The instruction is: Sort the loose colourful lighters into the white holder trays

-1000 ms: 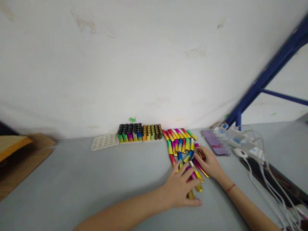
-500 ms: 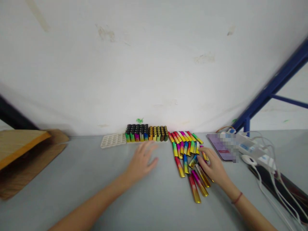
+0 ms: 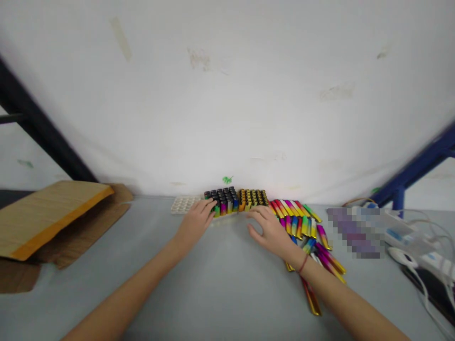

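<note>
A white tray [image 3: 179, 205] stands against the wall, partly filled with upright lighters [image 3: 236, 198], black-topped ones at left and gold ones at right. My left hand [image 3: 195, 221] reaches to the tray's near edge, fingers curled against the black-topped lighters; whether it grips one is unclear. My right hand [image 3: 270, 229] hovers open, fingers spread, just in front of the gold lighters. Loose rainbow-coloured lighters [image 3: 305, 227] lie in rows and a scatter on the grey table [image 3: 220, 284], right of my right hand and partly under its wrist.
Flattened cardboard [image 3: 53, 218] lies at the left. A blurred flat object [image 3: 355, 232], a power strip and white cables [image 3: 419, 246] sit at the right. Dark and blue frame bars run up the wall at both sides.
Both hands moved forward and left to the tray of upright lighters: the left from mid-table, the right off the loose lighter pile. The camera panned left.
</note>
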The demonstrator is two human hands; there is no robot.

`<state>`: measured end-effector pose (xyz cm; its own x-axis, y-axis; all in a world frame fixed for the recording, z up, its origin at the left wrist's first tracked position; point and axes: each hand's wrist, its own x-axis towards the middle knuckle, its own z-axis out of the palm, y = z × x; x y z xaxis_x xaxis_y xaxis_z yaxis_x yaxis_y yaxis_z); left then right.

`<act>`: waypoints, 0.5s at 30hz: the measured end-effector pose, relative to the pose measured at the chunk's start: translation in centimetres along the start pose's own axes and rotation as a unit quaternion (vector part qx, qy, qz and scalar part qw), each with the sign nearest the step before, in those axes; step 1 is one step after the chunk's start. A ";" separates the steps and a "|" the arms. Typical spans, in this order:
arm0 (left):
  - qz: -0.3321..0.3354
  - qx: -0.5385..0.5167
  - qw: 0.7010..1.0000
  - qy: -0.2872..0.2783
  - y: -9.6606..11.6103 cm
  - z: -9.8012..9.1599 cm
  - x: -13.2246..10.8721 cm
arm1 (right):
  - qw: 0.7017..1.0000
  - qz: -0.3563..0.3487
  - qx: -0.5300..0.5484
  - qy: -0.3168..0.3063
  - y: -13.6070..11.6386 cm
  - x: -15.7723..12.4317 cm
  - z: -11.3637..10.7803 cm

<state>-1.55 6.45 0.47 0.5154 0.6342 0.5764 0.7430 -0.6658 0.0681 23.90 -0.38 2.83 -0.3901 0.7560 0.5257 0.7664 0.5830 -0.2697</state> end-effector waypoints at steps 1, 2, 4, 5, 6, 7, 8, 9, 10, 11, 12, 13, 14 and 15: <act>0.004 0.003 1.000 -0.003 0.6 -0.3 -0.5 | 1.000 -0.002 -0.015 -0.004 -0.1 0.5 0.3; 0.009 0.004 1.000 -0.007 1.2 -0.7 -0.9 | 1.000 -0.004 -0.030 -0.009 -0.2 1.1 0.6; 0.021 0.000 1.000 -0.016 2.3 -1.5 -1.8 | 0.998 -0.013 -0.058 -0.024 -0.3 2.0 1.3; 0.028 -0.006 0.999 -0.021 2.7 -1.9 -2.2 | 0.997 -0.020 -0.070 -0.031 -0.4 2.5 1.7; 0.029 -0.017 0.999 -0.025 3.0 -2.3 -2.5 | 0.996 -0.027 -0.081 -0.039 -0.5 2.9 2.1; 0.026 -0.030 0.999 -0.022 3.1 -2.7 -2.8 | 0.994 -0.033 -0.090 -0.045 -0.7 3.2 2.6; 0.013 -0.042 0.999 -0.014 3.0 -3.0 -3.1 | 0.993 -0.038 -0.097 -0.048 -0.8 3.5 3.0; -0.009 -0.053 0.999 0.000 2.6 -3.3 -3.4 | 0.993 -0.040 -0.100 -0.049 -0.9 3.8 3.3; -0.038 -0.064 0.997 0.014 2.0 -3.4 -3.7 | 0.993 -0.040 -0.101 -0.048 -1.0 3.9 3.6; -0.069 -0.076 0.994 0.023 1.3 -3.3 -4.0 | 0.993 -0.039 -0.099 -0.047 -1.1 4.0 3.9; -0.099 -0.092 0.991 0.021 0.5 -3.2 -4.2 | 0.994 -0.039 -0.093 -0.047 -1.1 4.1 4.1; -0.123 -0.116 0.986 0.007 -0.2 -2.9 -4.4 | 0.995 -0.038 -0.084 -0.048 -1.1 4.1 4.3; -0.141 -0.144 0.979 -0.011 -0.8 -2.5 -4.5 | 0.995 -0.038 -0.074 -0.049 -1.1 4.1 4.4; -0.153 -0.175 0.972 -0.028 -1.3 -2.1 -4.6 | 0.996 -0.036 -0.062 -0.049 -1.0 4.1 4.5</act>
<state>-5.79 3.60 -0.55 0.3223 0.8381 0.4402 0.6804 -0.5284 0.5078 19.21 3.43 1.62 -0.4894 0.7425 0.4573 0.7896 0.5999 -0.1291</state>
